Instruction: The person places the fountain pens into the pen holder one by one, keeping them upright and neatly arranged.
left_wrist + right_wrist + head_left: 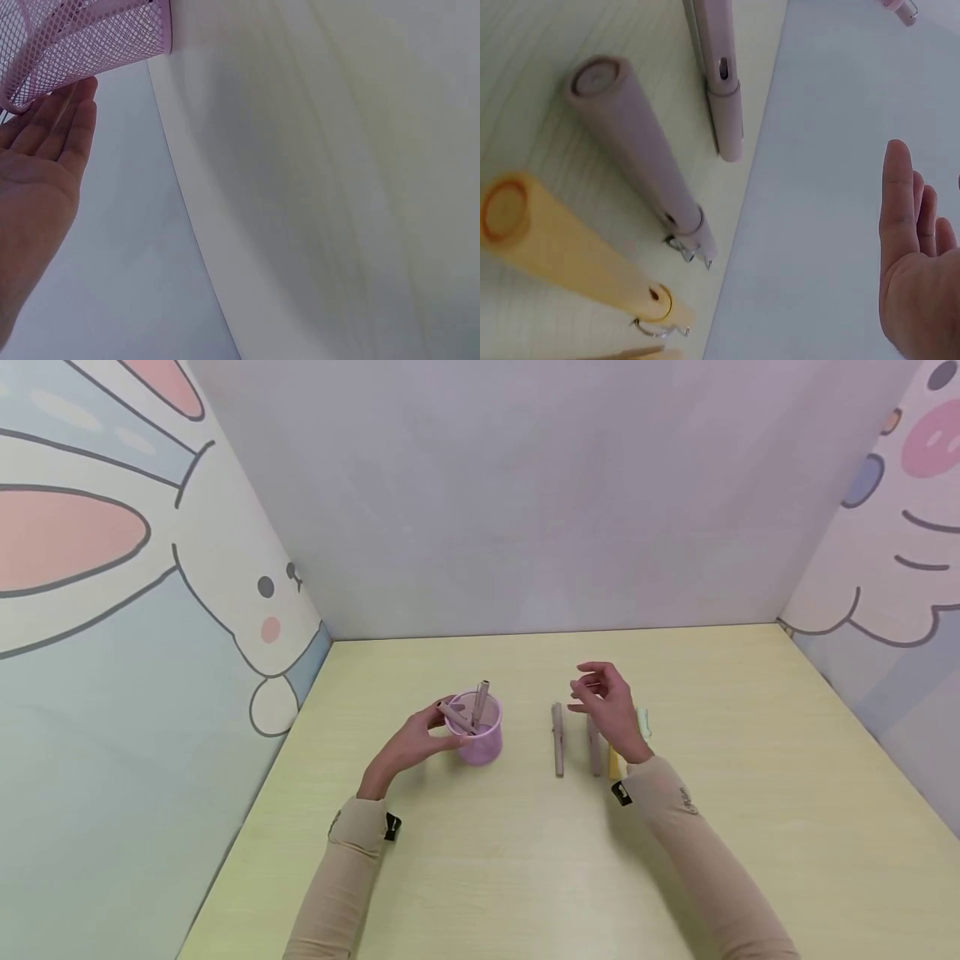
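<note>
A pink mesh pen cup [489, 748] stands on the table with two mauve pens [481, 702] leaning in it. My left hand [411, 743] holds the cup from its left side, thumb at the front and fingers around the far side; the left wrist view shows those fingers against the mesh [124, 37]. Over the loose pens hovers my right hand [609, 710], fingers loosely bent and holding nothing. Beneath and beside it lie a mauve pen [558, 740], a second mauve pen [634, 139], a yellow pen [577, 251] and a pale green one [643, 722].
The pale wooden table [480, 868] meets a plain back wall [555, 510]. Side walls with cartoon animals, such as a rabbit [225, 585], bound it left and right. Another yellowish item [649, 352] shows at the right wrist view's bottom edge.
</note>
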A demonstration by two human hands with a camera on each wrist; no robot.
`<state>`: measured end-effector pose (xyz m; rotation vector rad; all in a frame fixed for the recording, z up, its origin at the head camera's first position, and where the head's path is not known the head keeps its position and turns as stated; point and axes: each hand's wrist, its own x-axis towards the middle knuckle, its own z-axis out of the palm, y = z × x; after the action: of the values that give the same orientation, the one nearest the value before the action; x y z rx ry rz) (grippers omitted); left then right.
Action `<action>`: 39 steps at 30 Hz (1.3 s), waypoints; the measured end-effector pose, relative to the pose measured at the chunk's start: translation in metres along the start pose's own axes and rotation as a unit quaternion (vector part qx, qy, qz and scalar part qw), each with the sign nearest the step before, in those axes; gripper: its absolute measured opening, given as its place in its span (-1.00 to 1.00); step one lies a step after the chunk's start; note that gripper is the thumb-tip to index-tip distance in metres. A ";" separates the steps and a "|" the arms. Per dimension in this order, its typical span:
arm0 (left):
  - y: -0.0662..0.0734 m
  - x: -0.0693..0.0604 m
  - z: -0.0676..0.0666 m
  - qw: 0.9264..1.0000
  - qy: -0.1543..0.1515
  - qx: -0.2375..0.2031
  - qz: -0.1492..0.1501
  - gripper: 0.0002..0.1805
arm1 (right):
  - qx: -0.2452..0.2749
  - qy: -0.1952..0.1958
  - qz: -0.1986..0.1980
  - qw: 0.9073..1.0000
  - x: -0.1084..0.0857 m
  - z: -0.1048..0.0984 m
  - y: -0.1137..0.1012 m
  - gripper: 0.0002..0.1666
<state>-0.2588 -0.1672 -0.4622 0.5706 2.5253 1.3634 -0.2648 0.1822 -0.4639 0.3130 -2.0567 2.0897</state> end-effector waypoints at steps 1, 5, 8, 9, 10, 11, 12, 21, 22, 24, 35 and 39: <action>0.000 0.000 0.000 1.000 0.000 0.001 0.000 -0.10 | -0.004 0.001 0.001 1.000 0.000 -0.003 0.000 -0.55; -0.001 -0.001 0.000 1.000 0.002 0.000 -0.001 -0.10 | -0.020 0.004 0.009 1.000 -0.003 -0.016 -0.003 -0.55; -0.001 -0.001 0.000 1.000 0.001 -0.001 0.000 -0.11 | -0.026 0.008 0.016 0.999 -0.004 -0.027 -0.003 -0.55; -0.001 -0.001 0.000 1.000 0.000 -0.002 0.000 -0.10 | -0.028 0.011 0.018 0.999 -0.004 -0.030 -0.004 -0.56; -0.001 0.000 0.000 1.000 -0.001 -0.002 0.002 -0.10 | -0.030 0.014 0.020 0.999 -0.005 -0.032 -0.004 -0.56; -0.002 0.000 0.001 1.000 -0.001 -0.002 0.003 -0.10 | -0.032 0.017 0.023 0.999 -0.005 -0.035 -0.004 -0.57; -0.001 0.000 0.001 1.000 -0.001 -0.002 0.004 -0.10 | -0.034 0.020 0.024 0.999 -0.006 -0.037 -0.005 -0.57; -0.002 0.001 0.000 1.000 -0.003 -0.008 0.007 -0.10 | -0.056 0.029 0.057 0.996 -0.007 -0.061 -0.001 -0.54; -0.002 0.001 0.000 1.000 -0.003 -0.008 0.008 -0.11 | -0.057 0.029 0.063 0.996 -0.007 -0.065 0.001 -0.53; -0.002 0.001 0.000 1.000 -0.004 -0.008 0.009 -0.11 | -0.064 0.025 0.073 0.995 -0.008 -0.071 0.003 -0.52; 0.001 0.000 0.001 1.000 -0.005 -0.009 0.005 -0.14 | -0.101 0.018 0.118 0.988 -0.012 -0.097 0.005 -0.39; 0.000 0.002 0.002 1.000 -0.005 -0.008 0.000 -0.12 | -0.114 0.018 0.134 0.984 -0.015 -0.103 0.004 -0.36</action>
<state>-0.2596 -0.1648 -0.4629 0.5721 2.5037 1.3749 -0.2534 0.2852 -0.4730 -0.0410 -2.4009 1.9479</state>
